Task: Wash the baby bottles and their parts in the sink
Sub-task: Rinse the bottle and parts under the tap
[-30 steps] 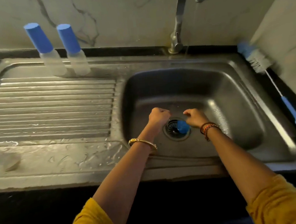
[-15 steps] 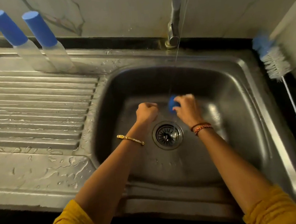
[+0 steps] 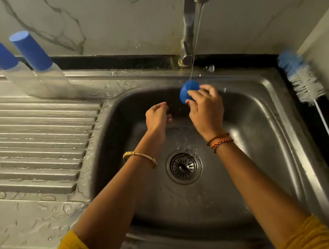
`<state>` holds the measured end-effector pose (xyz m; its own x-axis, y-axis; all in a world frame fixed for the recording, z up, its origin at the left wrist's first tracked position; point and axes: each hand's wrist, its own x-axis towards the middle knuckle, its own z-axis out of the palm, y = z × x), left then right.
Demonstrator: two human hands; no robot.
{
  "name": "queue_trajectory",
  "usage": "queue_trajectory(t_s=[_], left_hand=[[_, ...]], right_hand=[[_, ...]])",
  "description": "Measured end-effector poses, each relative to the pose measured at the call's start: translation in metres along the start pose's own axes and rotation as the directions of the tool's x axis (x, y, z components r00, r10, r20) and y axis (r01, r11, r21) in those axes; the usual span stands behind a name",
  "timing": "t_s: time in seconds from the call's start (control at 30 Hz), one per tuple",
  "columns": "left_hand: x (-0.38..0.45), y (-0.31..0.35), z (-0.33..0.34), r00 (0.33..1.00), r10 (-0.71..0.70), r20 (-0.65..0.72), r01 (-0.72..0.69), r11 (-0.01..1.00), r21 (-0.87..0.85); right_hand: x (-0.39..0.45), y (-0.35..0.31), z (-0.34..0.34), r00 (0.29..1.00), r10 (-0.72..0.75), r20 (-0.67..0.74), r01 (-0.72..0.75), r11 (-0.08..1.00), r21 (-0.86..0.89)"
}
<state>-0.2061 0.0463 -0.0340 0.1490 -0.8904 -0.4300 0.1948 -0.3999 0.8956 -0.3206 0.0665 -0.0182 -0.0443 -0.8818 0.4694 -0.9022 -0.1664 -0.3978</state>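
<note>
Head view gives us a stainless-steel sink basin [image 3: 262,134] with a ribbed steel draining board [image 3: 29,138] at nine o'clock of it. We see the right hand [image 3: 205,108] curled around a small round blue plastic bottle cap [image 3: 188,91], pinching it by fingers and thumb directly under a thin stream of water [image 3: 195,46] that falls from the metal tap [image 3: 189,20] at twelve o'clock. Our left hand [image 3: 157,118] sits just beside it at nine o'clock, fingers loosely curled and holding nothing. Both hands hang above the basin, with the round slotted drain [image 3: 183,167] below them at six o'clock. Two clear baby bottles with tall blue caps [image 3: 31,63] stand side by side at the draining board's far edge, at ten o'clock of the basin. A white-bristled bottle brush with a blue handle [image 3: 318,112] lies along the dark counter at three o'clock.
</note>
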Motion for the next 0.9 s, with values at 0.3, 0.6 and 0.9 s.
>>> queue_trajectory(t_s=[0.3, 0.6, 0.9], left_hand=[[-0.015, 0.008, 0.009, 0.907, 0.273, 0.320, -0.237, 0.960, -0.146], [-0.006, 0.056, 0.021, 0.944, -0.160, 0.288, 0.117, 0.980, 0.158], [-0.007, 0.041, 0.024, 0.925, 0.231, 0.301, -0.213, 0.973, -0.092]], right_hand=[[0.012, -0.013, -0.013, 0.941, 0.229, 0.248, -0.331, 0.773, 0.541], [0.006, 0.009, -0.025, 0.907, -0.405, -0.113, 0.414, 0.908, 0.063], [0.007, -0.020, -0.018, 0.997, 0.071, 0.011, -0.068, 0.873, 0.482]])
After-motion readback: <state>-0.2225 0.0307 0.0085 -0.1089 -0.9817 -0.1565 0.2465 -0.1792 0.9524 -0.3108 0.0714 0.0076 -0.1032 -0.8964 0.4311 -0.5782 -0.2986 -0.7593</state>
